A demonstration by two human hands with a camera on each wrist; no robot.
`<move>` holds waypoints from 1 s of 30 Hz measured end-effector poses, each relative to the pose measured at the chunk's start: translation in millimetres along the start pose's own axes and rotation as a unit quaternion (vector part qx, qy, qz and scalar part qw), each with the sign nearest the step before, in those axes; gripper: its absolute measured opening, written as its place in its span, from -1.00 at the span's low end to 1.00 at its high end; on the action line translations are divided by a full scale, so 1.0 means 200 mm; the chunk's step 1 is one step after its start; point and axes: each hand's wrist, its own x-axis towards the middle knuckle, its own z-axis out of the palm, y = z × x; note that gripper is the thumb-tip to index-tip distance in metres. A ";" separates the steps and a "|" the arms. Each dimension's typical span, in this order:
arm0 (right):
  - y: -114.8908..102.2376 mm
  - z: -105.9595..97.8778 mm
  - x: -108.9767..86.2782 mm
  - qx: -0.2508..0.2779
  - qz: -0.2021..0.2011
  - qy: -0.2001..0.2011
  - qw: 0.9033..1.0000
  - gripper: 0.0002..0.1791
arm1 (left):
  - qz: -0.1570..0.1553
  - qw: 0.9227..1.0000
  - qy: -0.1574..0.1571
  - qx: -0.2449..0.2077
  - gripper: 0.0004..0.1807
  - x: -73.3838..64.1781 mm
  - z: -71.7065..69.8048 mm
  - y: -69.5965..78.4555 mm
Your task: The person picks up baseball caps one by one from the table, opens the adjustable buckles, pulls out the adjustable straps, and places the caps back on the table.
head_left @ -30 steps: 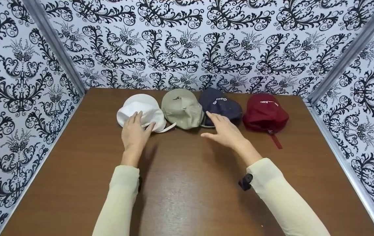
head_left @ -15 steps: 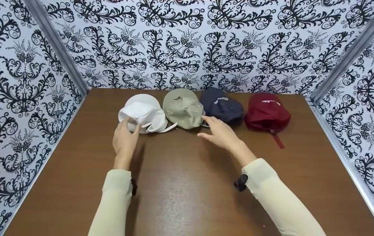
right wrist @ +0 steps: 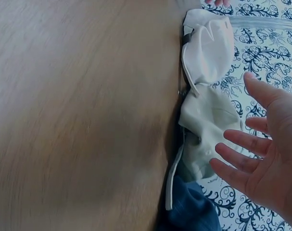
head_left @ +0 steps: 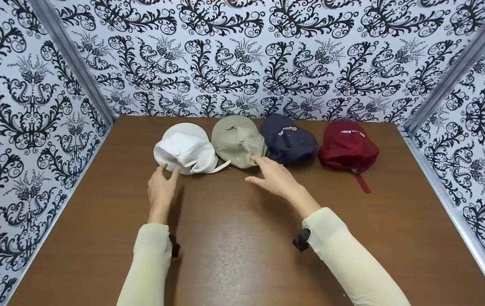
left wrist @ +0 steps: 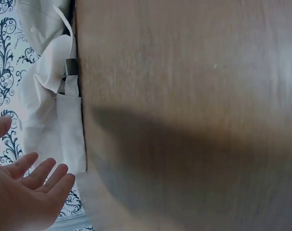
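Note:
Along the back of the brown table lies a row of caps. At the left is a white cap (head_left: pixel 185 146) with a loose strap; my left hand (head_left: pixel 161 187) hovers just in front of it, fingers spread and holding nothing. Beside it sits an olive-beige cap (head_left: pixel 236 140), with my right hand (head_left: pixel 274 178) near its front right edge, fingers apart and nothing in them. A navy cap (head_left: pixel 291 142) with white lettering adjoins the olive one. The dark red cap (head_left: pixel 346 146) stands at the right end, its strap trailing forward. In the right wrist view the palm (right wrist: pixel 275 159) shows bare.
Patterned black-and-white panels (head_left: pixel 242 55) enclose the table at the back and both sides, joined by grey metal posts (head_left: pixel 451 68). The brown tabletop (head_left: pixel 234 238) stretches in front of the caps. A dark wrist camera (head_left: pixel 301 239) sits at the right cuff.
My left hand has drawn back from over the white cap toward its front left. My right hand has shifted left, from before the navy cap to the olive one. The caps stay put.

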 end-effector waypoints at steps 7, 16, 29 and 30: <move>-0.05 0.05 0.05 0.019 -0.004 -0.012 1.000 -0.21 | -0.037 0.997 -0.032 -0.056 -0.29 0.00 0.02 0.00; -0.11 0.12 0.15 0.103 0.019 -0.035 0.994 -0.22 | -0.071 0.992 -0.054 -0.094 -0.29 0.01 0.01 0.00; -0.13 0.21 0.26 0.169 0.028 -0.033 0.985 -0.25 | -0.141 0.944 -0.065 -0.293 -0.33 0.02 0.04 0.02; -0.13 0.22 0.27 0.173 0.027 -0.029 0.984 -0.26 | -0.146 0.938 -0.069 -0.306 -0.33 0.02 0.04 0.02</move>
